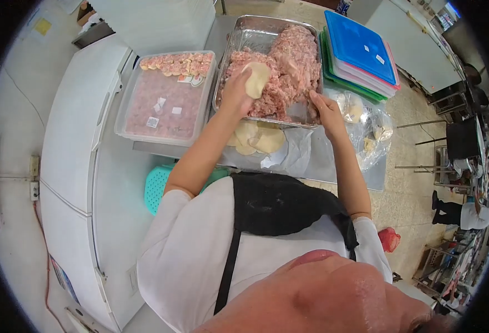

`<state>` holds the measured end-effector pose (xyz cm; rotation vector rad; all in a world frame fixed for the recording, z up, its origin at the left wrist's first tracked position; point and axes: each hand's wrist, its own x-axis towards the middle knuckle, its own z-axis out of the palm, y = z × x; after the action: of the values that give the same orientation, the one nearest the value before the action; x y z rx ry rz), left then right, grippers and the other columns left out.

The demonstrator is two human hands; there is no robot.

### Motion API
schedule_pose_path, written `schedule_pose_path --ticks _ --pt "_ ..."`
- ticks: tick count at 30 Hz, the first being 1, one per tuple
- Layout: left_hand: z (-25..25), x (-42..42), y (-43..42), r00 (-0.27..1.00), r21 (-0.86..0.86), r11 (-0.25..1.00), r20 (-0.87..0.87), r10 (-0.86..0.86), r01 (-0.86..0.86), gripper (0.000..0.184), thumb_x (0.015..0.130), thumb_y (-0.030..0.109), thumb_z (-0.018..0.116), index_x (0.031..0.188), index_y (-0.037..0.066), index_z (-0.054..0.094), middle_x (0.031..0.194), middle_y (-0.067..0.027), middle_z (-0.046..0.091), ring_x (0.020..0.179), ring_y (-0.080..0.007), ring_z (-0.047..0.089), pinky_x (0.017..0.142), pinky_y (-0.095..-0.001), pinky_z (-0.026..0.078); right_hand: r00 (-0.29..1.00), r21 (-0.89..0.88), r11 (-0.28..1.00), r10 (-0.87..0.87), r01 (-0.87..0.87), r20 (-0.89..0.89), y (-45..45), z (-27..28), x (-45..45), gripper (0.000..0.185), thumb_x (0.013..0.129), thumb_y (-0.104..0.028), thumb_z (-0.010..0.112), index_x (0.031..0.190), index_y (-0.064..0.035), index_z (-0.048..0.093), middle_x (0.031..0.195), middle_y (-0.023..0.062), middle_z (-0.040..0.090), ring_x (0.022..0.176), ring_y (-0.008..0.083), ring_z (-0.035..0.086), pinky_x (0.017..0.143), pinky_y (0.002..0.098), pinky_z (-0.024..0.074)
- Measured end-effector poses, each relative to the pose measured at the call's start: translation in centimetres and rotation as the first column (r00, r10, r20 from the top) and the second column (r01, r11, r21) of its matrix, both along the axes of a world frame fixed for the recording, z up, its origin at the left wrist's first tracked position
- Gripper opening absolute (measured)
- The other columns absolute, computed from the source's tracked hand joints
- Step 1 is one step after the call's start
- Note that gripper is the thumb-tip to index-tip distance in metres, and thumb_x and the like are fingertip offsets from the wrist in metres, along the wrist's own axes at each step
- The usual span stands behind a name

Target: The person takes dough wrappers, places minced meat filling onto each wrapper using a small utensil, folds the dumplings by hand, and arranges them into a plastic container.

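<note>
Pink meat (286, 66) between both hands (236, 93) (327, 114)

Bright, even indoor light fills the scene, leaving only soft shadows. Glints show on the metal tray (255, 38) and the clear plastic bag (380, 131) at right. The black apron (280, 208) swallows most detail. Wide-angle distortion bows the white appliance (72, 116) at left; a person (474, 216) at far right looks soft, and black vignetting rounds the corners.

Both forearms (202, 150) outstretched, right fingers (317, 100) bent.
</note>
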<state>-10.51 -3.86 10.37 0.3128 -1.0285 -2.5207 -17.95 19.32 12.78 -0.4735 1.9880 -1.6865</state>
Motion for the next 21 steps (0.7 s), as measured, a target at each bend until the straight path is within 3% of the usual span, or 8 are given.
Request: schedule_pose_path --ticks 5,8,9,12,15,18,19,21 --pt "1.0 -1.0 3.3 0.999 0.268 0.963 -0.018 0.033 -0.027 0.031 0.097 0.014 0.045 0.125 0.001 0.047 0.123 -0.0139 0.055 0.109 -0.0252 0.057 0.095 -0.0404 0.047 0.945 -0.205 0.974 0.157 -0.099 0.288 -2.7 0.2 2.2 0.028 0.095 -0.034 0.053 0.078 -0.012 0.057 0.059 -0.0043 0.047 0.047 0.0064 0.038 0.043 0.0217 0.0253" --pt "1.4 -1.0 4.0 0.991 0.367 0.93 -0.118 0.066 -0.018 0.032 0.098 0.016 0.043 0.126 0.002 0.046 0.123 -0.014 0.055 0.111 -0.0263 0.056 0.099 -0.042 0.044 0.944 -0.182 0.983 0.049 0.012 0.325 -4.4 -2.9 2.4 0.025 0.095 -0.032 0.052 0.084 -0.0112 0.06 0.061 -0.0045 0.048 0.049 0.006 0.039 0.044 0.0212 0.0266" --pt "1.3 -0.7 3.7 0.991 0.423 0.906 -0.129 0.048 0.011 0.032 0.098 0.018 0.041 0.125 0.002 0.046 0.123 -0.0138 0.055 0.113 -0.0272 0.054 0.101 -0.0425 0.043 0.94 -0.268 0.96 0.016 0.081 0.34 -4.8 -3.3 2.3 0.022 0.095 -0.03 0.054 0.092 -0.0103 0.063 0.064 -0.0049 0.049 0.052 0.0056 0.041 0.045 0.021 0.0292" --pt "1.1 0.1 3.2 0.994 0.414 0.907 -0.049 0.097 -0.069 0.031 0.098 0.019 0.041 0.123 0.001 0.047 0.125 -0.0145 0.053 0.117 -0.0275 0.052 0.102 -0.0439 0.042 0.962 -0.262 0.959 -0.03 0.104 0.271 -4.5 -3.6 1.7 0.023 0.094 -0.027 0.057 0.106 -0.0089 0.064 0.067 -0.0058 0.049 0.054 0.005 0.041 0.047 0.0201 0.0324" --pt "1.5 0.3 2.9 0.995 0.478 0.876 -0.042 0.091 -0.06 0.031 0.099 0.021 0.04 0.123 0.002 0.047 0.122 -0.0144 0.054 0.116 -0.0268 0.052 0.1 -0.0442 0.043 0.995 -0.201 0.98 0.009 0.011 0.096 -4.2 -2.9 2.2 0.03 0.093 -0.026 0.059 0.114 -0.0048 0.063 0.071 -0.0043 0.052 0.057 0.0048 0.045 0.051 0.0199 0.0371" --pt "-0.1 -0.6 2.4 0.983 0.513 0.858 -0.167 0.079 0.018 0.036 0.1 0.029 0.037 0.123 0.003 0.046 0.119 -0.0146 0.055 0.112 -0.0279 0.053 0.098 -0.0462 0.043 0.888 0.063 0.994 0.112 -0.094 -0.446 -4.9 -4.1 2.5 0.036 0.094 -0.026 0.057 0.118 0.0003 0.06 0.076 -0.0018 0.056 0.065 0.0062 0.05 0.057 0.0221 0.0416" --pt "-0.1 -0.5 2.2 0.991 0.519 0.855 -0.113 0.077 -0.007 0.044 0.099 0.035 0.034 0.127 0.001 0.043 0.125 -0.0164 0.05 0.118 -0.0303 0.048 0.102 -0.0483 0.039 0.856 0.151 0.987 0.129 -0.06 -0.5 -4.8 -4.0 2.8 0.032 0.094 -0.025 0.056 0.114 -0.0005 0.061 0.081 0.0056 0.063 0.069 0.0159 0.059 0.061 0.0292 0.0454" --pt "0.2 -0.3 1.5 0.998 0.526 0.848 -0.005 0.07 -0.058 0.06 0.098 0.045 0.028 0.135 -0.002 0.037 0.138 -0.02 0.042 0.131 -0.0352 0.038 0.108 -0.0524 0.031 0.767 0.262 0.959 0.246 -0.106 -0.592 -3.9 -2.8 2.7 0.029 0.091 -0.022 0.059 0.112 -0.0035 0.061 0.087 0.0154 0.063 0.079 0.0269 0.062 0.068 0.0356 0.0481"
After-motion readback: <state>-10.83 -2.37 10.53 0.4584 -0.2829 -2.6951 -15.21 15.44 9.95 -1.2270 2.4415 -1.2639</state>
